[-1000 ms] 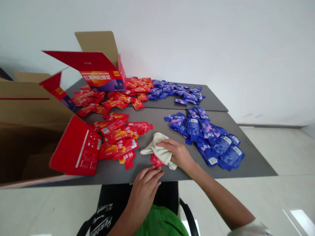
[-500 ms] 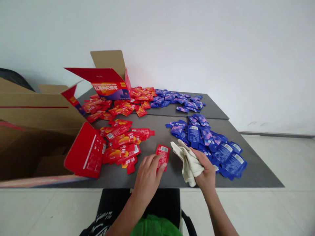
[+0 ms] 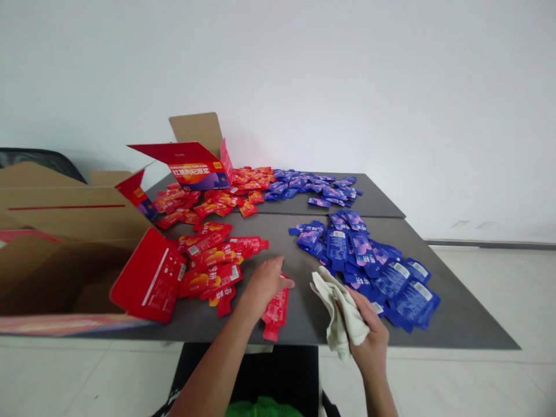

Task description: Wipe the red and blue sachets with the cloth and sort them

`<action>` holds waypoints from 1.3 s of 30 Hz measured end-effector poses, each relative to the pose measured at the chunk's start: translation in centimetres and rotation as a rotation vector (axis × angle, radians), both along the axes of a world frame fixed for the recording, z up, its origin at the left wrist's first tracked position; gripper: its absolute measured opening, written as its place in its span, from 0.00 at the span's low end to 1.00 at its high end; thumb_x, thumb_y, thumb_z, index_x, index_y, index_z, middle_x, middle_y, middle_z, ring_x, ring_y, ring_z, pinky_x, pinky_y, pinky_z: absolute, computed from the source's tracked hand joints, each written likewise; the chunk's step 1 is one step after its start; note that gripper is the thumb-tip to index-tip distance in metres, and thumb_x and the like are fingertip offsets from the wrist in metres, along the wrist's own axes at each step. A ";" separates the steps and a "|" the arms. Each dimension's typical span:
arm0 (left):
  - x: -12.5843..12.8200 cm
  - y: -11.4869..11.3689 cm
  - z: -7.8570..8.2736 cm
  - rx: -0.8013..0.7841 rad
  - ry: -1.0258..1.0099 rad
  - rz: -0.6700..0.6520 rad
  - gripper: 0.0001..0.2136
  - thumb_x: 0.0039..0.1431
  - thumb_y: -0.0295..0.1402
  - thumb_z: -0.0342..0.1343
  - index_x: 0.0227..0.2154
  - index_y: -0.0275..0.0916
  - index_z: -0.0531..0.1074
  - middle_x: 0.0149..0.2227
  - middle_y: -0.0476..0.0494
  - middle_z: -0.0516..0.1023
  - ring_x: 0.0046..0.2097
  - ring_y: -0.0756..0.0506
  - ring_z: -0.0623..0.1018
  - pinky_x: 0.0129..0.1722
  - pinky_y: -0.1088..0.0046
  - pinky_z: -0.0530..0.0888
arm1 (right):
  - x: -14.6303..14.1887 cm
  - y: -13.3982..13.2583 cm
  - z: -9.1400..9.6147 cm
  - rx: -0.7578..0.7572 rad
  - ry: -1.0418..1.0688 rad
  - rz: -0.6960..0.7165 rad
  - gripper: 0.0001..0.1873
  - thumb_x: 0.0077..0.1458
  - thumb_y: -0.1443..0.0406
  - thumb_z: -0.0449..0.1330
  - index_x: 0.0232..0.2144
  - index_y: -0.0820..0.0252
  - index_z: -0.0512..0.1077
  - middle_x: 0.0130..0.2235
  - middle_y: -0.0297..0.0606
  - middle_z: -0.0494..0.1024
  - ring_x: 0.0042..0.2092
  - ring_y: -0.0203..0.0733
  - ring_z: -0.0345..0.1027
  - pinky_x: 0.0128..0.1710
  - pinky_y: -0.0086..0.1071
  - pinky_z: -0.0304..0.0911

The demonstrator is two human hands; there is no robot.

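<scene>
At lower centre, the red pouch (image 3: pixel 275 311) is partly covered by the left hand (image 3: pixel 268 279), whose grip cannot be told, while the cloth (image 3: pixel 335 307) is pinched, bunched, in the right hand (image 3: pixel 372 329), presumably held aside for clear access.

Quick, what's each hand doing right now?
Left hand: at a flat red spouted pouch; grip cannot be told.
Right hand: closed, holding a crumpled off-white cloth.

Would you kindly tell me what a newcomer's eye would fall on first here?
Likely the colour split on the grey table: flat, glossy red pouches heaped left of centre, glossy blue pouches to their right. Next, the large open red-and-tan cardboard box at the left, then the cream fabric cloth bunched in the right hand near the front edge.
</scene>
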State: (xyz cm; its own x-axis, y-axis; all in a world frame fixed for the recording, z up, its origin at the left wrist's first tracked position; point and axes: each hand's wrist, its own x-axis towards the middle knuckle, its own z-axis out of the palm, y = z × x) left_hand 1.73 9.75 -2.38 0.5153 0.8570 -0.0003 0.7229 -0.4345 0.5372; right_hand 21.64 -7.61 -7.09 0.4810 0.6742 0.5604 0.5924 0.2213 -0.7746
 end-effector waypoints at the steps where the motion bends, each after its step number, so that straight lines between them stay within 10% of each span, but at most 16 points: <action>1: -0.1 0.3 0.0 -0.023 -0.020 -0.012 0.31 0.50 0.36 0.73 0.57 0.34 0.74 0.47 0.34 0.82 0.48 0.37 0.82 0.46 0.67 0.75 | 0.0 0.0 0.1 0.003 0.011 0.003 0.18 0.60 0.62 0.66 0.52 0.50 0.80 0.51 0.44 0.84 0.50 0.56 0.79 0.50 0.50 0.75; 8: -0.3 0.9 2.9 -0.030 -0.238 -0.088 0.13 0.58 0.41 0.69 0.42 0.40 0.82 0.36 0.47 0.82 0.37 0.45 0.81 0.36 0.73 0.74 | 0.2 0.0 -0.2 0.016 0.081 0.021 0.18 0.60 0.63 0.67 0.53 0.51 0.80 0.51 0.44 0.83 0.51 0.54 0.78 0.52 0.47 0.73; 13: -0.9 -1.9 4.2 0.381 -0.545 -0.209 0.09 0.63 0.39 0.66 0.34 0.39 0.80 0.36 0.48 0.77 0.38 0.48 0.78 0.43 0.72 0.73 | 0.1 0.0 -0.2 0.055 0.064 0.004 0.17 0.60 0.64 0.67 0.52 0.51 0.80 0.51 0.42 0.84 0.50 0.51 0.78 0.52 0.44 0.72; 23: -4.2 -8.6 -0.5 0.516 -0.371 -0.450 0.11 0.60 0.41 0.67 0.31 0.40 0.76 0.36 0.49 0.76 0.42 0.46 0.76 0.50 0.62 0.70 | -0.3 -0.1 0.6 0.057 0.040 -0.037 0.18 0.59 0.64 0.68 0.52 0.53 0.81 0.50 0.42 0.84 0.49 0.51 0.79 0.50 0.43 0.73; 32: -7.0 -13.0 -2.4 0.451 -0.237 -0.237 0.13 0.68 0.31 0.60 0.54 0.42 0.75 0.55 0.40 0.75 0.57 0.39 0.73 0.57 0.57 0.70 | -0.2 0.5 0.7 -0.003 0.065 0.066 0.18 0.60 0.65 0.67 0.53 0.51 0.79 0.51 0.42 0.83 0.50 0.50 0.77 0.52 0.44 0.72; 39: -6.9 -13.5 -4.5 0.548 -0.260 -0.237 0.12 0.72 0.30 0.53 0.54 0.39 0.76 0.52 0.40 0.80 0.54 0.41 0.77 0.54 0.59 0.76 | -3.1 2.6 5.2 -0.048 -0.158 0.408 0.21 0.63 0.69 0.64 0.57 0.47 0.77 0.53 0.41 0.80 0.52 0.45 0.77 0.50 0.35 0.72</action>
State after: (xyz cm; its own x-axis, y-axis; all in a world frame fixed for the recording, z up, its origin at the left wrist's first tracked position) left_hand -5.21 -3.75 -6.85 0.6145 0.5610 0.5547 0.4501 -0.8268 0.3375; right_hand 18.49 -5.02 -1.92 0.0805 0.8183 0.5692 0.5757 0.4280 -0.6967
